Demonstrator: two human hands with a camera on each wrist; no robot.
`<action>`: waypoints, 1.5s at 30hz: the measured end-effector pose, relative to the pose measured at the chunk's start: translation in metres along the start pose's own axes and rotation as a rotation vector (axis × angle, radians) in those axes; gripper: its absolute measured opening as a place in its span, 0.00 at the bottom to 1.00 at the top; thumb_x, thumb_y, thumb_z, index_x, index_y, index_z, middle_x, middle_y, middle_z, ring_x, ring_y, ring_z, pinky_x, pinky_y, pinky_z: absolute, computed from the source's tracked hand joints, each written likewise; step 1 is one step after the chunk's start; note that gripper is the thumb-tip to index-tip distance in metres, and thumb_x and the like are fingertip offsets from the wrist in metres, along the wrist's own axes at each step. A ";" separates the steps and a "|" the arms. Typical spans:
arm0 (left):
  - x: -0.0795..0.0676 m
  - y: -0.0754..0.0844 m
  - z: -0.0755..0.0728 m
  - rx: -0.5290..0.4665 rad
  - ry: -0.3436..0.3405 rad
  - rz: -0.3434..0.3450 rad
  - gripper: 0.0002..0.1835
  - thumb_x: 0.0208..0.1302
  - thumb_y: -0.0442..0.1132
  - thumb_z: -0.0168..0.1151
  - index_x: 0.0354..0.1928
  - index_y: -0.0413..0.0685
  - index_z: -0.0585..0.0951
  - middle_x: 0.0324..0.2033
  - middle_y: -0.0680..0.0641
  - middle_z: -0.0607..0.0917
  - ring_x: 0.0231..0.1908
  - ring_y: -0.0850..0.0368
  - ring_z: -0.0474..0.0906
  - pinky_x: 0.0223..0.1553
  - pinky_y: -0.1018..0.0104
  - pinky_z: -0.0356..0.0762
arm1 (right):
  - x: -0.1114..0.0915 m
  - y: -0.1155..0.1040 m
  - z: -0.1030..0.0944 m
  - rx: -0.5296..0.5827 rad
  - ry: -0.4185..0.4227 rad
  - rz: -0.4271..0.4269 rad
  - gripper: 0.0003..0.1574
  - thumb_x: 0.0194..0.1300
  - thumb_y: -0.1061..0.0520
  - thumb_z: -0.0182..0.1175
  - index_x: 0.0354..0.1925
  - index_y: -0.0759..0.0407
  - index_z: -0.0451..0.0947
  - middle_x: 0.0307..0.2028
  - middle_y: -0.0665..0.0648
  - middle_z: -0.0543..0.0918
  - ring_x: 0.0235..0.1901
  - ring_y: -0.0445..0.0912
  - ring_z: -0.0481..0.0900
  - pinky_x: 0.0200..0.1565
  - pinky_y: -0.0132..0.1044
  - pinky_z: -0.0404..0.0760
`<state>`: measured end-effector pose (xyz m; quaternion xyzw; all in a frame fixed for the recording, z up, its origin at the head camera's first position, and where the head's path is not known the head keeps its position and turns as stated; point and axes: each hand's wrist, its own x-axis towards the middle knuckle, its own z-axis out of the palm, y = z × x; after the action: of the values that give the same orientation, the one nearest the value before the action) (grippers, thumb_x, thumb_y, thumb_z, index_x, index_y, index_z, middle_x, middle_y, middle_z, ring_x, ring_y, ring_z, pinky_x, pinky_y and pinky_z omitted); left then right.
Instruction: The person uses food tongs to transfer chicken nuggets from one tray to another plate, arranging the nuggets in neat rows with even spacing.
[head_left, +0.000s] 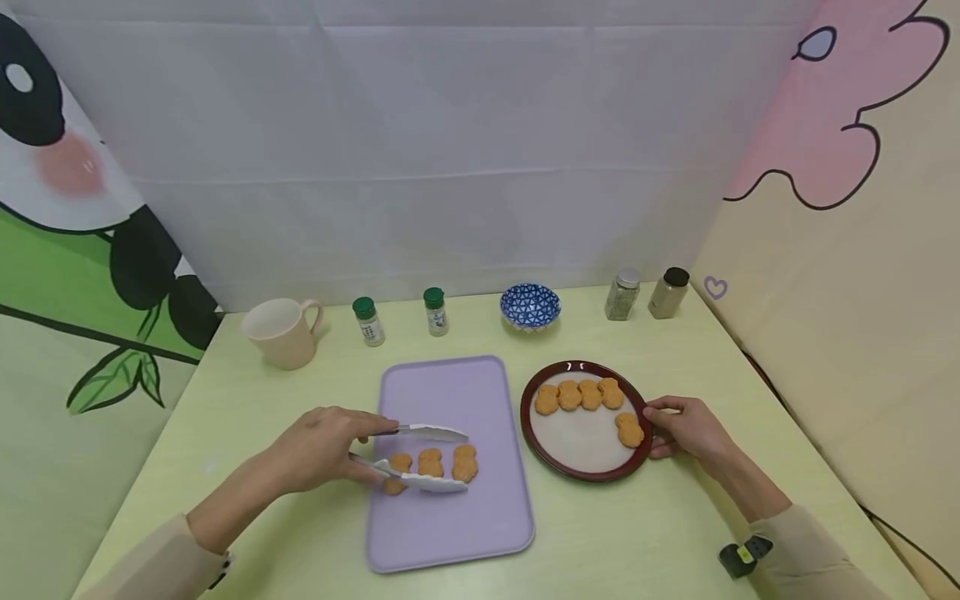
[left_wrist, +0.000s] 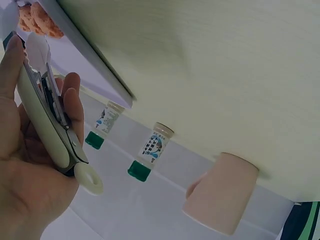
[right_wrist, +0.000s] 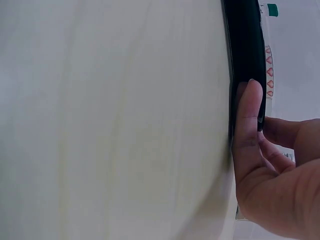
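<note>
My left hand (head_left: pixel 330 446) grips a pair of tongs (head_left: pixel 431 482) with pale grips, seen close up as tongs (left_wrist: pixel 47 107) in the left wrist view. The tong arms stand apart over the lilac tray (head_left: pixel 450 529), where three nugget-like brown pieces (head_left: pixel 430 462) lie in a row; the near arm partly covers the left one. On the right, a brown-rimmed plate (head_left: pixel 577 446) bears several more such pieces (head_left: pixel 569 395). My right hand (head_left: pixel 686 433) pinches the plate's right rim, thumb and fingers on either side of the dark edge (right_wrist: pixel 247 55).
Along the back stand a pink mug (head_left: pixel 281 333), two green-capped shakers (head_left: pixel 369 323), a blue patterned bowl (head_left: pixel 530 307), a grey-capped jar (head_left: pixel 622 294) and a black-capped jar (head_left: pixel 669 293). A white cloth (head_left: pixel 450 167) hangs behind the table.
</note>
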<state>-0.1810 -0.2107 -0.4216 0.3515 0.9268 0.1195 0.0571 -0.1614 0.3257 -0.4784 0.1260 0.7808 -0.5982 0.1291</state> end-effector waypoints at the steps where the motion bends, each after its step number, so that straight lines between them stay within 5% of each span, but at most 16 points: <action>1: 0.001 0.000 0.001 0.001 0.005 0.005 0.37 0.42 0.65 0.70 0.57 0.63 0.79 0.50 0.63 0.80 0.37 0.70 0.77 0.33 0.67 0.73 | 0.000 0.000 0.000 -0.002 -0.003 -0.001 0.21 0.70 0.57 0.54 0.54 0.72 0.71 0.31 0.63 0.80 0.22 0.50 0.81 0.30 0.46 0.81; 9: 0.004 0.002 0.002 0.005 0.045 0.028 0.34 0.44 0.63 0.70 0.56 0.64 0.80 0.46 0.65 0.81 0.35 0.72 0.76 0.31 0.69 0.72 | 0.000 -0.001 -0.001 -0.015 0.011 0.005 0.21 0.70 0.56 0.54 0.54 0.71 0.71 0.31 0.63 0.80 0.22 0.51 0.81 0.30 0.47 0.81; 14: 0.016 0.017 -0.003 -0.041 0.102 0.034 0.33 0.44 0.64 0.70 0.56 0.66 0.79 0.42 0.69 0.81 0.33 0.71 0.76 0.31 0.68 0.71 | 0.000 -0.001 -0.001 -0.010 0.003 0.002 0.21 0.70 0.57 0.54 0.53 0.72 0.71 0.31 0.63 0.79 0.22 0.50 0.81 0.30 0.47 0.81; 21: 0.072 0.074 -0.004 -0.095 0.118 0.012 0.37 0.44 0.70 0.65 0.58 0.65 0.78 0.38 0.67 0.82 0.32 0.67 0.76 0.31 0.68 0.70 | 0.000 0.003 0.001 -0.007 0.017 0.013 0.19 0.70 0.58 0.54 0.52 0.71 0.72 0.31 0.62 0.79 0.21 0.50 0.80 0.29 0.46 0.81; 29: 0.130 0.124 0.027 -0.078 0.076 0.038 0.34 0.48 0.62 0.69 0.59 0.65 0.77 0.50 0.61 0.82 0.38 0.65 0.75 0.38 0.64 0.72 | 0.001 0.004 0.006 -0.005 0.031 0.019 0.18 0.69 0.58 0.54 0.51 0.71 0.73 0.31 0.62 0.79 0.22 0.51 0.81 0.29 0.46 0.81; 37: 0.145 0.130 0.051 -0.029 0.060 0.018 0.35 0.46 0.63 0.69 0.59 0.64 0.77 0.51 0.61 0.81 0.44 0.64 0.77 0.42 0.64 0.73 | 0.001 -0.001 0.009 -0.023 0.036 0.029 0.18 0.70 0.58 0.54 0.51 0.70 0.73 0.32 0.62 0.78 0.21 0.50 0.80 0.29 0.46 0.82; 45: 0.148 0.134 0.049 -0.043 0.081 0.033 0.36 0.45 0.64 0.70 0.58 0.61 0.78 0.49 0.60 0.82 0.44 0.63 0.77 0.41 0.63 0.74 | -0.001 -0.004 0.005 -0.036 0.042 0.032 0.20 0.70 0.56 0.54 0.53 0.70 0.72 0.34 0.62 0.77 0.22 0.50 0.80 0.30 0.45 0.82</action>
<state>-0.1968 -0.0065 -0.4375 0.3605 0.9196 0.1542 0.0251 -0.1610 0.3195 -0.4760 0.1483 0.7919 -0.5791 0.1246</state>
